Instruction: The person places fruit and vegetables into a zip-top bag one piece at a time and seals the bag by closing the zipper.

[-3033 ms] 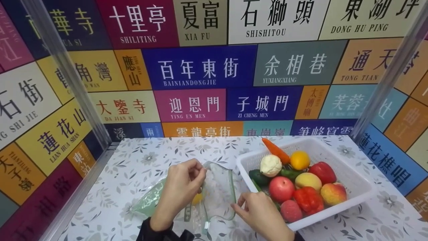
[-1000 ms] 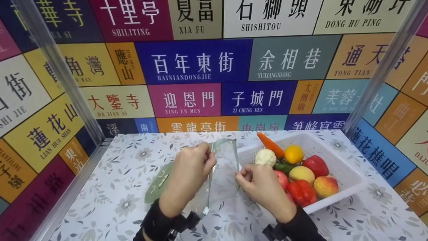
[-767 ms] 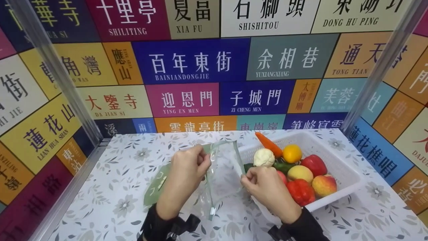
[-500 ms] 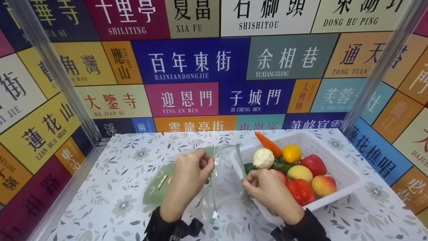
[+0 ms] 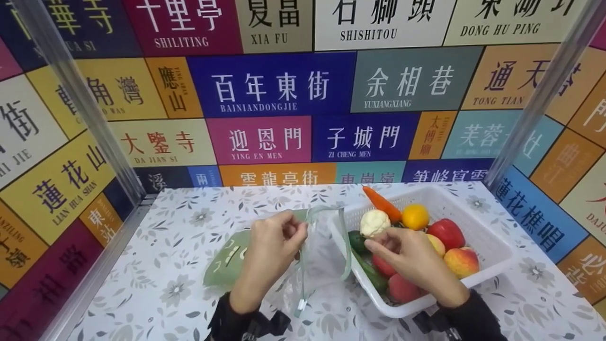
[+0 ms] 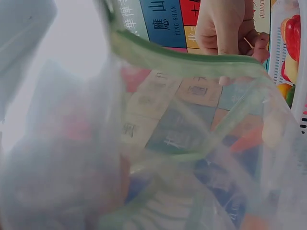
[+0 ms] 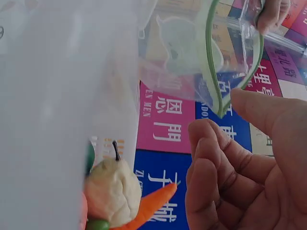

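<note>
My left hand [image 5: 274,248] pinches the edge of a clear zip bag [image 5: 324,255] with a green-bordered mouth and a green printed front. The bag's white slider [image 5: 301,305] hangs at the near end. In the left wrist view, the green mouth strip [image 6: 192,62] stands spread. My right hand [image 5: 416,255] is over the near-left part of the basket, just right of the bag. In the right wrist view, its thumb and loosely bent fingers stand apart with nothing between them, and the bag's rim [image 7: 211,57] lies beyond the thumb tip.
A white plastic basket [image 5: 395,310] holds a carrot [image 5: 378,203], a cream-coloured lumpy vegetable [image 5: 375,222], an orange [image 5: 415,217], a red bell pepper [image 5: 447,232], a peach [image 5: 461,263] and other produce. Sign-patterned walls [image 5: 274,85] stand behind the floral table [image 5: 175,289].
My right hand has let go of the bag's right edge and moved right, over the basket. My left hand still holds the bag, whose mouth was pulled wider over the last seconds.
</note>
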{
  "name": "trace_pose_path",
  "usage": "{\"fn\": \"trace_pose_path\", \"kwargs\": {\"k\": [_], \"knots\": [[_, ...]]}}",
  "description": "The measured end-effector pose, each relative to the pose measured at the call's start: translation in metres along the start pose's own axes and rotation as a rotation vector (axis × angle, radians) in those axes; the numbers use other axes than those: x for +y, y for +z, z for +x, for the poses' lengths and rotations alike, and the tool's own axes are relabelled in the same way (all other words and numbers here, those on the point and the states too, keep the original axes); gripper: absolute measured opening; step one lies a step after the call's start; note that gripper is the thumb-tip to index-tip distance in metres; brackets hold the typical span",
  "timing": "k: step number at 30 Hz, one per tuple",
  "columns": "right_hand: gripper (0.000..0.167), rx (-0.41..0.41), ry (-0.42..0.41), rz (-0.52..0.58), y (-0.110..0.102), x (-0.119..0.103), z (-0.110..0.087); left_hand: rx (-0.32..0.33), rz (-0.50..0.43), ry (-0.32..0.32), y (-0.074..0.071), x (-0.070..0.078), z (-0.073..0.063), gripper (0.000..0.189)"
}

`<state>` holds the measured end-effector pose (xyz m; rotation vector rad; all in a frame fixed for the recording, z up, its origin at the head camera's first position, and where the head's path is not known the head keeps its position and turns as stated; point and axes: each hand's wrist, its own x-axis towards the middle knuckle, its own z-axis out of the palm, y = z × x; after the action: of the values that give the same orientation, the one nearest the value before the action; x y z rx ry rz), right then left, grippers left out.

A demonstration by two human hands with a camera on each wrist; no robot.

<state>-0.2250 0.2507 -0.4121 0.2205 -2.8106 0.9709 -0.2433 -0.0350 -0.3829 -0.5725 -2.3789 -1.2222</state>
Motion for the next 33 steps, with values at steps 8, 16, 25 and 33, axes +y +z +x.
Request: {"fn": "trace_pose_path", "kwargs": {"k": [8,16,25,33], "knots": [[0.034,-0.012,0.053,-0.033,-0.018,0.031,0.017,-0.002,-0.026,-0.003,0.001,-0.003,-0.002,0.019],[0.042,-0.096,0.093,-0.057,-0.032,0.036,0.034,-0.001,-0.03,-0.013,0.0,-0.002,-0.001,0.018],[0.045,-0.171,0.052,-0.123,-0.033,0.04,0.059,-0.013,-0.038,-0.038,-0.001,-0.003,-0.001,0.019],[0.057,-0.215,-0.041,-0.219,-0.019,0.04,0.087,-0.005,-0.036,-0.039,0.001,-0.006,0.002,0.019]]}}
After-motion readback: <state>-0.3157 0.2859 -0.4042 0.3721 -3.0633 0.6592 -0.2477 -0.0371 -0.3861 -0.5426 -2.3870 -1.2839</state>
